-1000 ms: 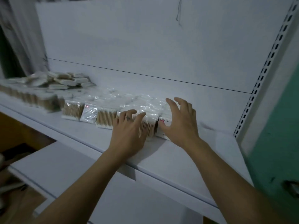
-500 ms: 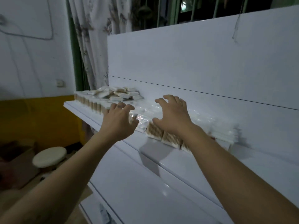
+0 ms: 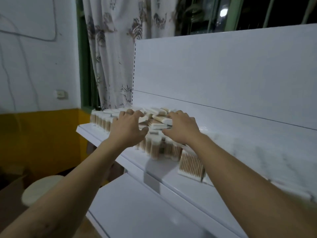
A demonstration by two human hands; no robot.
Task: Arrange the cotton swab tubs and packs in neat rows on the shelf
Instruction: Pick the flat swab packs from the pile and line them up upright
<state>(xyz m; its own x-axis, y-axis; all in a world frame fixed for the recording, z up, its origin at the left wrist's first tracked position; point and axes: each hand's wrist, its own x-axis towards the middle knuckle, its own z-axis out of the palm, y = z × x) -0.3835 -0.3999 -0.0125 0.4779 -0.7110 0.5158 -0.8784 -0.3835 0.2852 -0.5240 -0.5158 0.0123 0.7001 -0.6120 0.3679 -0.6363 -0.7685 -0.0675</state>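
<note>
Upright cotton swab tubs with white caps stand in a row along the front of the white shelf. Behind them, more tubs lie loose in a heap at the shelf's left end. Flat clear packs of swabs lie in a line to the right, partly hidden by my right forearm. My left hand hovers over the left of the heap with fingers spread and bent, holding nothing. My right hand reaches in from the right, its fingertips touching the lying tubs.
The white back panel rises right behind the shelf. A lower white shelf juts out below. A round stool stands on the floor at lower left. A patterned curtain hangs past the shelf's left end.
The view has swung left along the shelf. Both hands have left the flat packs and travelled left to the heap of loose tubs.
</note>
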